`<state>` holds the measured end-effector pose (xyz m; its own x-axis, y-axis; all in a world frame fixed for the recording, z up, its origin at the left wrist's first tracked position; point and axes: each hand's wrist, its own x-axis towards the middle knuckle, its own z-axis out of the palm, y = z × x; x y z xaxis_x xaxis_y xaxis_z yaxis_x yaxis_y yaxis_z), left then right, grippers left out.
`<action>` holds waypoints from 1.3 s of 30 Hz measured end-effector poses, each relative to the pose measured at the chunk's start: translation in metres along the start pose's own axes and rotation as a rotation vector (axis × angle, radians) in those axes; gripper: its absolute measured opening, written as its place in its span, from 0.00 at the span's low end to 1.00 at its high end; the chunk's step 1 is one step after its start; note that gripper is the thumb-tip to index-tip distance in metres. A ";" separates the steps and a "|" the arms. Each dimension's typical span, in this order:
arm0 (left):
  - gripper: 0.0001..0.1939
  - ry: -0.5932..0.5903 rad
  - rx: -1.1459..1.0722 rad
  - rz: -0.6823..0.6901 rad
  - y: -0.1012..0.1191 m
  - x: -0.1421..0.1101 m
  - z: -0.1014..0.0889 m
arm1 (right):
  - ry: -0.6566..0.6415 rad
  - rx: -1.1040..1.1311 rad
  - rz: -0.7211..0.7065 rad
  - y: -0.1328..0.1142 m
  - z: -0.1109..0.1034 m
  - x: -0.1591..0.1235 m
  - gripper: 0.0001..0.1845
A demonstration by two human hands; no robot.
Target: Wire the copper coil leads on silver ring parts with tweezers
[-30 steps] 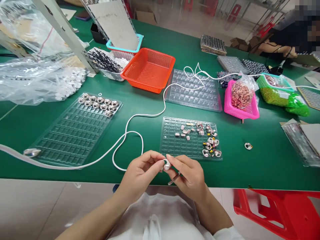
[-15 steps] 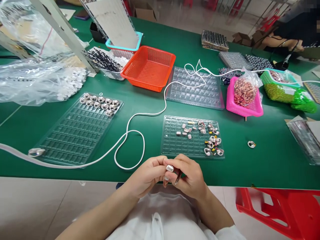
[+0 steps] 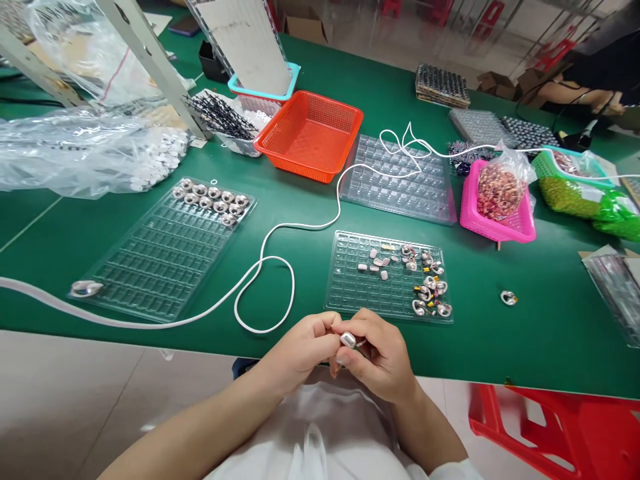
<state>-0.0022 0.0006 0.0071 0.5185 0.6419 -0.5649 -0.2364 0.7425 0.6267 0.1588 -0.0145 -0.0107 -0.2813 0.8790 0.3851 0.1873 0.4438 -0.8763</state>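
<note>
Close to the table's front edge, my left hand [image 3: 306,348] and my right hand [image 3: 383,350] meet with fingers closed. Between their fingertips is a small glossy silver-white part [image 3: 348,340], its rounded oblong end facing up. The rest of it is hidden by the fingers. A slim tool lies in my right palm, mostly covered. Just beyond the hands, a clear compartment tray [image 3: 350,293] carries several silver ring-shaped pieces [image 3: 431,287] with yellow bits, plus loose small pale caps [image 3: 374,268].
At left, another clear tray [image 3: 145,260] holds silver pieces. A white cable [image 3: 265,243] winds across the table. Behind are a red basket [image 3: 315,140] and a pink basket [image 3: 495,230]. One loose ring piece [image 3: 509,298] lies right. A co-worker's arm [image 3: 575,97] shows far right.
The small part has been turned between my fingers, its oblong end now showing small dark marks. The slim tool is more covered by my right hand. The whole view has shifted slightly.
</note>
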 end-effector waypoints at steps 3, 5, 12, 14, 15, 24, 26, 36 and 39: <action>0.10 -0.020 0.021 -0.022 -0.001 -0.001 0.002 | 0.037 0.001 -0.022 0.000 0.001 -0.002 0.11; 0.10 -0.048 0.024 -0.048 -0.002 -0.001 0.003 | 0.049 0.004 -0.023 0.000 0.002 -0.002 0.10; 0.13 -0.089 -0.013 -0.093 -0.004 -0.005 0.003 | -0.006 -0.029 -0.028 0.001 -0.003 -0.002 0.06; 0.13 -0.096 0.008 -0.083 -0.003 -0.008 0.002 | -0.018 -0.049 -0.031 0.000 -0.006 -0.002 0.06; 0.13 -0.094 0.030 -0.059 -0.002 -0.011 0.001 | -0.016 -0.063 -0.034 0.000 -0.008 -0.002 0.06; 0.30 -0.058 0.483 0.302 -0.002 -0.024 -0.008 | -0.049 -0.228 -0.122 0.003 -0.006 -0.010 0.09; 0.27 -0.029 0.550 0.325 -0.002 -0.023 -0.007 | -0.067 -0.260 -0.166 0.003 -0.003 -0.011 0.10; 0.23 0.070 0.356 0.250 0.001 -0.021 -0.001 | -0.023 -0.315 -0.259 -0.002 -0.001 -0.009 0.07; 0.22 0.093 0.292 0.218 0.000 -0.021 -0.002 | -0.058 -0.309 -0.240 -0.001 0.002 -0.010 0.07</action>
<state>-0.0145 -0.0122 0.0178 0.4023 0.8032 -0.4394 -0.0819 0.5096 0.8565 0.1595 -0.0241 -0.0145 -0.4023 0.7367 0.5435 0.3817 0.6746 -0.6319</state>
